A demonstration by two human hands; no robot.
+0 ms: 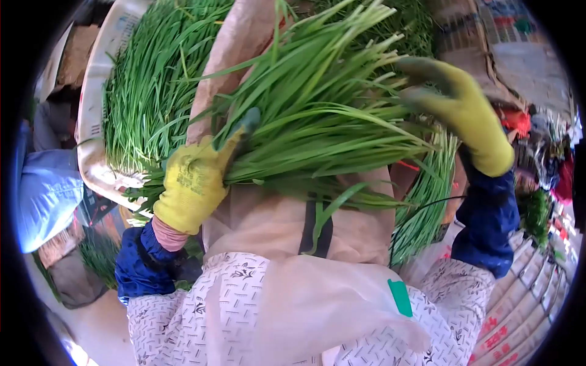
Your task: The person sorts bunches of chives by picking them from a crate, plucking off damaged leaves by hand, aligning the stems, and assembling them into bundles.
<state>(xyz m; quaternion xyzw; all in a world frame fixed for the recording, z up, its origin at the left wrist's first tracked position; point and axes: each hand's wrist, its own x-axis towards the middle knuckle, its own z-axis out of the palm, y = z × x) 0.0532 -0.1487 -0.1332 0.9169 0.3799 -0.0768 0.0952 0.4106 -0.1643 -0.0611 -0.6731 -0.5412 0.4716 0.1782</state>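
Observation:
A large loose bunch of long green leafy stems (323,116) lies across the lap, its pale cut ends to the right. My left hand (198,174), in a yellow glove with a dark-coated thumb and fingers, holds the bunch near its leafy left end. Part of that hand is hidden under the leaves. At the pale ends on the right is my right hand (455,107), in a matching glove, with thumb and fingers apart and nothing gripped between them.
A white basket (91,122) full of similar green stems stands at the left. More stems (427,201) lie right of the lap. Someone's blue-clothed leg (49,189) shows at the far left. Stacked printed bags (519,305) are at the lower right.

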